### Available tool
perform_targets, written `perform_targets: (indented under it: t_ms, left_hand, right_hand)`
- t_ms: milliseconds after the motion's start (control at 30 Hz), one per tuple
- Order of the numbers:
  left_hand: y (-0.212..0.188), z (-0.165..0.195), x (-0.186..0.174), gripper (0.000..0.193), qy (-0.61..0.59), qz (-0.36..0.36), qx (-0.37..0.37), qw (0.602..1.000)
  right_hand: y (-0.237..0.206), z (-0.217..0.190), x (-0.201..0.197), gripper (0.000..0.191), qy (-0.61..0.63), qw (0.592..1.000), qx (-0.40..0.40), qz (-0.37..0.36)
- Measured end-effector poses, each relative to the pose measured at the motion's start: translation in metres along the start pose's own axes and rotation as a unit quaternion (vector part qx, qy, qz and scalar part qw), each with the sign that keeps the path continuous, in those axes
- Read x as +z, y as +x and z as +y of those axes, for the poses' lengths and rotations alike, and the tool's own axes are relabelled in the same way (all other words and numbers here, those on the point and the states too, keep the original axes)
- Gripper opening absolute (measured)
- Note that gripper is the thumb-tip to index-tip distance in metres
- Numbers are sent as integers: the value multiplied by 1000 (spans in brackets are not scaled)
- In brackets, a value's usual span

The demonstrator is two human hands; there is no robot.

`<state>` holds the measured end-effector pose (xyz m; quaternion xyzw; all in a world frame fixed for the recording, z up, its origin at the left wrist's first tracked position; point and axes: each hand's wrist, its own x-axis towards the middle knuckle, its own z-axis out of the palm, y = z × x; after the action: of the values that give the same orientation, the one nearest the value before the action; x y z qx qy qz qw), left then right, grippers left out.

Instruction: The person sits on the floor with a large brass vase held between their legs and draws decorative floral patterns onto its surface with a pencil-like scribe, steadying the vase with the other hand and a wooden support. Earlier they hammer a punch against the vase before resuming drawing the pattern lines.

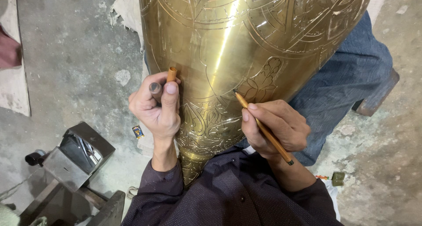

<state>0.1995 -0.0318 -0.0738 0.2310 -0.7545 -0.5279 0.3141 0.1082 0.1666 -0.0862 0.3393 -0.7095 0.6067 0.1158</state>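
A large brass vessel with engraved leaf and line patterns lies across my lap, its narrow end toward my chest. My right hand grips an orange pencil, whose tip touches the brass just beside an engraved leaf. My left hand rests against the vessel's left side and holds a short brown stick upright between thumb and fingers. My dark dotted sleeves show at the bottom.
A dark metal and wood tool stand sits on the concrete floor at lower left. My jeans-clad leg extends right under the vessel. Small green scraps lie at lower right. A pale cloth edges the left side.
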Motion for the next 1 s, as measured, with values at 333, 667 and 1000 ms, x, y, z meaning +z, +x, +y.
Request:
perform_targets:
  t_ms: [333, 667, 1000]
  left_hand:
    - [0, 0, 0, 26, 13, 2, 6, 1000]
    - [0, 1, 0, 26, 19, 1, 1, 1000]
    - [0, -1, 0, 26, 9, 2, 3, 1000]
  right_hand:
    - [0, -3, 0, 18, 11, 1000, 20, -2]
    - [7, -9, 1, 16, 8, 1000, 18, -20]
    - [18, -4, 1, 18, -12, 993, -99, -55]
